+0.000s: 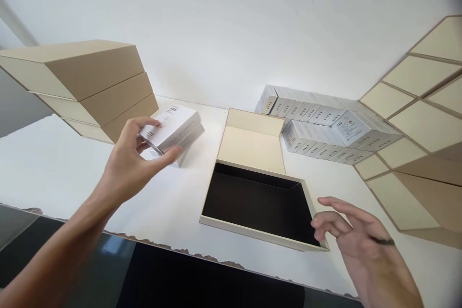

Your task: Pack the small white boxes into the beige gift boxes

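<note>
At left above the white tabletop (162,211), a small white printed cardboard carton (171,127) is gripped by the left hand (128,159); picking-up seems underway, a steady hold called for. Beside the black-lined cream box (252,207), the right hand (355,231) is held empty, loosely curled.

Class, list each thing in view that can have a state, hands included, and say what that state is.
Left hand: gripping the held box
Held box: closed
Box beneath the held box: mostly hidden
Right hand: fingers bent, holding nothing
Black-lined box: open, lid folded back
Small white boxes: closed, lined up in rows
Left stack of large boxes: shut
Right stack of large boxes: shut
Table: front edge ragged
</note>
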`<state>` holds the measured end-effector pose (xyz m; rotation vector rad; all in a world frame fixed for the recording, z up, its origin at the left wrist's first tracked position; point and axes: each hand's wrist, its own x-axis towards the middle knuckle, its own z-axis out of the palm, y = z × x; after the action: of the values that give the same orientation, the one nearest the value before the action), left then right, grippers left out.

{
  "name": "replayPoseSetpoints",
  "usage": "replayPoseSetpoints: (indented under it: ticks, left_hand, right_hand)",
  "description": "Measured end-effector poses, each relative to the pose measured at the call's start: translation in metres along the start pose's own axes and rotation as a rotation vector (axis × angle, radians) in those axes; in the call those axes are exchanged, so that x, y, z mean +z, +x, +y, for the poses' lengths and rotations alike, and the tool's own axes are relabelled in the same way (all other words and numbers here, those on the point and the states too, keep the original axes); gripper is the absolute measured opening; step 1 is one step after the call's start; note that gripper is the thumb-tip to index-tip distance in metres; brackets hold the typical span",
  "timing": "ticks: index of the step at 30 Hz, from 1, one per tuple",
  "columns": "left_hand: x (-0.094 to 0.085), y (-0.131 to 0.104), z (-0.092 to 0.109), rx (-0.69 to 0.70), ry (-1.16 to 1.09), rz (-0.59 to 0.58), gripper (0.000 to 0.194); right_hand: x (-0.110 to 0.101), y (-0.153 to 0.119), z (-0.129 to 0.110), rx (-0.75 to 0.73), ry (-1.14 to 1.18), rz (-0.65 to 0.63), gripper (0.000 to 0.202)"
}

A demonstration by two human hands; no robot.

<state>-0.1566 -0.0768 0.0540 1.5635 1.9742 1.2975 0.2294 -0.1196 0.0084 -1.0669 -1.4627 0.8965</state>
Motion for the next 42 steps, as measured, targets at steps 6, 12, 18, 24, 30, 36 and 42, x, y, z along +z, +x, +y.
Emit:
replayPoseSetpoints:
  ticks: [6,12,18,24,30,36,42]
  left_hand:
    - [0.021,-0.031,0.06,0.418,-0.022,-0.602,0.052]
    - [0.042,-0.036,0.069,0.456,-0.066,-0.893,0.052]
    - [0.04,-0.033,0.055,0.352,-0.085,-0.916,0.073]
    - [0.041,-0.031,0.048,0.247,-0.133,-0.954,0.09]
    - [0.031,-0.022,0.041,0.288,-0.091,-1.003,0.081]
    - [0.032,-0.019,0.04,0.311,-0.045,-1.007,0.07]
    - [0.032,-0.023,0.043,0.339,-0.003,-1.008,0.064]
  right_hand:
    - [0.033,0.008,-0.034,-0.226,-0.433,-0.16,0.091]
    - [0.032,0.046,-0.043,0.077,-0.684,-0.513,0.117]
    - [0.037,0.053,-0.04,0.082,-0.682,-0.595,0.099]
    - [0.034,0.051,-0.039,0.106,-0.684,-0.614,0.086]
    - [-0.022,0.049,-0.034,-0.015,-0.778,-0.404,0.085]
    - [-0.021,0.041,-0.041,0.004,-0.702,-0.33,0.085]
    - [0.023,0.034,-0.042,0.023,-0.658,-0.547,0.084]
